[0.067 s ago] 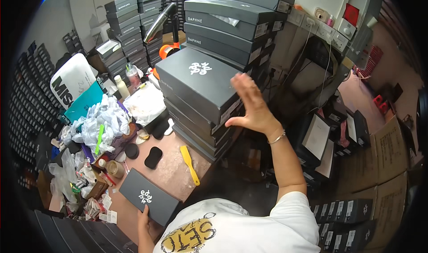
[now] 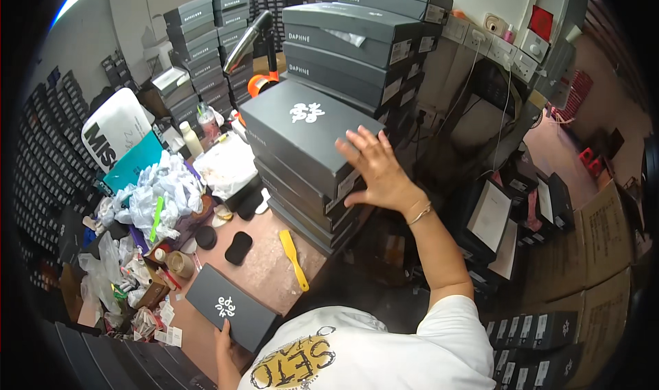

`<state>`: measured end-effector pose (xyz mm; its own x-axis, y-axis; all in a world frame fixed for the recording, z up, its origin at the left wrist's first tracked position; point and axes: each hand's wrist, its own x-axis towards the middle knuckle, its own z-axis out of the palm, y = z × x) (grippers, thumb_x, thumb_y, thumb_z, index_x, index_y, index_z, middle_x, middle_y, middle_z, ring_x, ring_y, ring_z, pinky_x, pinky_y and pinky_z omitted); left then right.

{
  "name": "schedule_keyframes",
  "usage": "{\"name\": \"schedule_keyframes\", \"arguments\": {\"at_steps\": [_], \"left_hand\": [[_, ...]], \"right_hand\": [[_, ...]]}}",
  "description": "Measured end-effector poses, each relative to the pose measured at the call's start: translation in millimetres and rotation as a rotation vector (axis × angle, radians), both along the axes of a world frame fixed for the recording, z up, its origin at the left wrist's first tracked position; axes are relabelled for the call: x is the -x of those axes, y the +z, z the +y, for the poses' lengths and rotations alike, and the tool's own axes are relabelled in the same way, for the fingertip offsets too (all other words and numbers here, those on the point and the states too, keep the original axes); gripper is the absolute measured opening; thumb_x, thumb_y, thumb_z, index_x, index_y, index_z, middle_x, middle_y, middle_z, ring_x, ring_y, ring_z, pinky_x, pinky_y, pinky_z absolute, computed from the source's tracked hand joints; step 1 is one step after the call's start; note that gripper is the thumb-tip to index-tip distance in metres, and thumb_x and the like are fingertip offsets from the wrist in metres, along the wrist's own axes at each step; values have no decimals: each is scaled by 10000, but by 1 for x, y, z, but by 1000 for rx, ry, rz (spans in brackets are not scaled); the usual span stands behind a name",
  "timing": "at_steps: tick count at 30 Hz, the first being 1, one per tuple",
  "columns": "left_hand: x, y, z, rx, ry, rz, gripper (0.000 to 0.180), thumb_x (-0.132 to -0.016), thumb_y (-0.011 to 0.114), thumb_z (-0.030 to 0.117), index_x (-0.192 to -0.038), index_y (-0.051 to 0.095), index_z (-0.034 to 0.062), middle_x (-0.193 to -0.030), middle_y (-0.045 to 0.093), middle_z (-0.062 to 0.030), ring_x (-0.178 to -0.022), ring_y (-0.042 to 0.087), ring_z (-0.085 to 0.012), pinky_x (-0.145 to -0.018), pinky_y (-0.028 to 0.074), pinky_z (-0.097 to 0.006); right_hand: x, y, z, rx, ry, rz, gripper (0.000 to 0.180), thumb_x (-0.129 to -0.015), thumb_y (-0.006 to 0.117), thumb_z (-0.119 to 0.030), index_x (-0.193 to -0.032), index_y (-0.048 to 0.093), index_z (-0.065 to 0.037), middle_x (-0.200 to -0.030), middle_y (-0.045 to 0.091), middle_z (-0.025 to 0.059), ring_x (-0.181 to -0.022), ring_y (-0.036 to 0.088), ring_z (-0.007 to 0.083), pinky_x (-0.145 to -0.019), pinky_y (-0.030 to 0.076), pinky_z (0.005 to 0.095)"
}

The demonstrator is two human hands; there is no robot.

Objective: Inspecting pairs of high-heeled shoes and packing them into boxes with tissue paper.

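My right hand [image 2: 376, 169] is spread flat, fingers apart, against the near corner of the top dark grey shoebox [image 2: 302, 129] with a white emblem, which caps a stack of like boxes on the table. My left hand [image 2: 225, 342] grips the near edge of a dark grey box lid [image 2: 230, 306] with a white emblem, lying flat at the table's front edge. A yellow shoehorn [image 2: 294, 257] lies on the bare tabletop between the stack and the lid.
Crumpled white paper [image 2: 161, 191], tape rolls [image 2: 180, 263], black pads [image 2: 238, 247] and small clutter crowd the table's left. Taller stacks of grey boxes [image 2: 357, 40] rise behind. Open boxes [image 2: 494, 218] and cardboard cartons [image 2: 604, 232] stand on the floor at right.
My right hand has shifted slightly, settling on the top box's corner. The left hand and lid are unchanged.
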<state>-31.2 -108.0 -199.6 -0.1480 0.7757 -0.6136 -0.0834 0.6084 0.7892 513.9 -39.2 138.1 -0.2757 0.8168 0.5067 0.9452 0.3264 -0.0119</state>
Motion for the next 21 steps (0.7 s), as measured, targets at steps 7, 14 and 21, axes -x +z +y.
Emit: {"name": "schedule_keyframes", "arguments": {"at_steps": [7, 14, 21], "left_hand": [[-29, -32, -16, -206, 333, -14, 579, -899, 581, 378, -1309, 420, 3, -1225, 539, -150, -1065, 560, -271, -875, 473, -375], [-33, -36, -13, -192, 317, 148, 651, -904, 554, 419, -1339, 388, -36, -1270, 510, -176, -1115, 524, -272, -927, 430, -376], [-36, -25, -46, 52, 360, 114, 719, -851, 638, 390, -1310, 376, -97, -1306, 464, -227, -1185, 479, -310, -986, 392, -419]], "right_hand": [[-22, -38, 26, -329, 105, -166, 1081, -532, 846, -308, -1432, 248, -299, -1401, 292, 78, -1326, 262, 299, -1100, 159, 576], [1, -3, 28, -304, 162, 58, 600, -705, 757, -209, -1256, 521, -166, -1204, 493, 82, -1148, 463, 246, -1010, 325, 496], [132, -116, -12, 655, 501, 1017, 339, -856, 639, -174, -1119, 564, 26, -994, 608, 160, -887, 609, 244, -756, 492, 320]]}}
